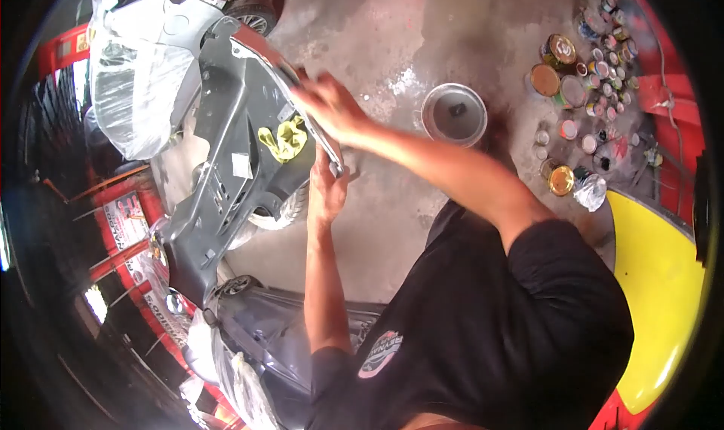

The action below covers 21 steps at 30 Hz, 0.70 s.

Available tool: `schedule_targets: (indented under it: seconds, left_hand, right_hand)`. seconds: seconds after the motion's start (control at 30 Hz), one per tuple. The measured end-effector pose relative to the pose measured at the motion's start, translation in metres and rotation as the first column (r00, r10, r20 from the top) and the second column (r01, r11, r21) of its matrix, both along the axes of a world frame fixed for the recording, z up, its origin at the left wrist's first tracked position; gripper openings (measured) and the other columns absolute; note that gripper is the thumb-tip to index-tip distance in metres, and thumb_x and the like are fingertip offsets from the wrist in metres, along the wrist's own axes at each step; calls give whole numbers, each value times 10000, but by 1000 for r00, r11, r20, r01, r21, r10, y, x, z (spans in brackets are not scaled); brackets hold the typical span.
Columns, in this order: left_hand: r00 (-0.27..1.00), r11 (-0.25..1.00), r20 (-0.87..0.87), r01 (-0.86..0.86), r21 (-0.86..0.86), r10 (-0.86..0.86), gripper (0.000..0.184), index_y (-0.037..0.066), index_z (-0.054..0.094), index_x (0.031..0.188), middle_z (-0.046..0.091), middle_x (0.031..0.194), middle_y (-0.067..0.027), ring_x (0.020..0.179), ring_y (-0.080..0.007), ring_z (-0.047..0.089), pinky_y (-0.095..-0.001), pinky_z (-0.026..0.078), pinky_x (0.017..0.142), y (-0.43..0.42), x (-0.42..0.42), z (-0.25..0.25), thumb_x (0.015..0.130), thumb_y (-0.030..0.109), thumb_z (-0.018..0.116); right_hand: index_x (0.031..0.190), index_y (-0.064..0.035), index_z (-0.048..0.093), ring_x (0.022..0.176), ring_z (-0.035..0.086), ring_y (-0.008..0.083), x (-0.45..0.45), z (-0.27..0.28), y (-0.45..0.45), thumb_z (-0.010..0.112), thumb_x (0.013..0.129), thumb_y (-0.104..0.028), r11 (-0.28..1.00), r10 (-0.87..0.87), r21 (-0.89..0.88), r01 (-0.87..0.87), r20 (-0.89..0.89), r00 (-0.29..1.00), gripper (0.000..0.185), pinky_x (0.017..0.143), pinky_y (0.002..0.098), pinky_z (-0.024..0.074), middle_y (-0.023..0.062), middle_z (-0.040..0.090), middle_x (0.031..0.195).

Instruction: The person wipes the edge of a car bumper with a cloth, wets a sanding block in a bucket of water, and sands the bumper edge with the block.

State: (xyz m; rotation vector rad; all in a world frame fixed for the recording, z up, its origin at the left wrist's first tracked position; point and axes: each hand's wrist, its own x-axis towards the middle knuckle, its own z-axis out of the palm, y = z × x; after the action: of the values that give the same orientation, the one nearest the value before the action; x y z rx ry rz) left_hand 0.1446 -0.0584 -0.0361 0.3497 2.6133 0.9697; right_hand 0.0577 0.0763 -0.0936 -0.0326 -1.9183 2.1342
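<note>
A large grey car bumper [245, 91] stretches across the left half of the view, its inner side with slots and ribs turned up. My left hand [328, 189] is closed around the near end of its edge. Higher along that same edge, my right hand [329, 107] presses against the bumper, its fingers bent and slightly blurred. Whatever lies under those fingers is hidden. A crumpled yellow-green cloth [284, 140] rests on the bumper, just left of both hands. Lower left of the cloth is a small white label [241, 165].
A bucket [455, 115] holding grey liquid and a dark object stands on the concrete floor. Several paint cans [558, 49] crowd the right side, near a yellow panel [656, 279]. A plastic-wrapped car part [147, 91] and a dark car [279, 332] flank the bumper.
</note>
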Motion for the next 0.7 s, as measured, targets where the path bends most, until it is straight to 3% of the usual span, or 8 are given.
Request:
schedule_targets:
  seconds: [0.1,0.2,0.27,0.33,0.4,0.5,0.67,0.7]
  left_hand:
    - [999,999,18,-34,-1,34,800,54,310,1600,681,1082,-224,923,-319,663,-385,528,849,2,-1,-7,848,-20,573]
    - [999,996,38,-28,-86,32,850,67,251,1628,669,1029,-245,883,-359,667,-384,534,820,10,5,0,837,-63,533]
    - [1000,1000,-23,-15,-21,15,810,30,291,1596,666,981,-190,795,-284,593,-400,515,775,7,8,-7,848,-28,597]
    - [1000,1000,6,-23,-22,23,797,25,308,1583,679,1079,-224,880,-314,636,-392,523,833,6,7,-2,845,-30,603]
    - [1000,999,-5,-31,-18,31,799,47,330,1585,670,1027,-217,827,-345,655,-385,530,793,14,3,4,821,-82,526]
    - [997,1000,-75,-8,-24,6,792,50,332,1585,687,988,-229,777,-372,660,-411,539,777,1,2,-15,828,-85,524]
    - [996,991,-14,-86,-98,85,765,41,327,1575,697,1027,-254,755,-381,682,-438,536,722,15,7,-8,846,-97,515]
    - [995,997,65,-74,-12,75,812,41,311,1606,626,1381,-239,1263,-331,626,-406,479,1042,11,4,-4,845,-45,580]
  right_hand:
    - [1247,-54,715,841,550,262,60,1,4,648,1019,-265,991,-49,-128,28,-158,986,318,811,402,474,132,507,893]
    - [1338,-174,703,905,621,367,-28,-3,8,568,1032,-494,1000,11,20,-10,-51,999,463,851,458,518,229,590,972]
    - [1285,-184,720,954,628,403,-104,-20,2,520,1033,-545,998,65,-3,-65,-22,998,484,856,492,519,247,622,1007]
    - [1290,-192,720,1002,636,383,-86,-7,5,574,1024,-486,998,41,-51,-41,1,999,422,862,489,522,245,638,1014]
    - [1310,-181,720,1005,644,363,-22,1,12,623,1012,-410,985,82,167,-53,-171,982,388,870,476,526,226,639,1030]
    - [1275,-106,738,873,542,256,29,3,4,633,1020,-292,995,-74,-77,58,-214,974,333,827,383,480,137,501,908]
    - [1192,-165,736,1066,639,425,-116,2,11,524,1021,-571,993,116,-23,-116,20,993,489,916,490,513,277,618,1078]
    - [1236,-166,713,1057,636,423,-104,17,13,497,1027,-573,1000,-2,10,3,-28,1000,506,914,485,515,279,616,1069]
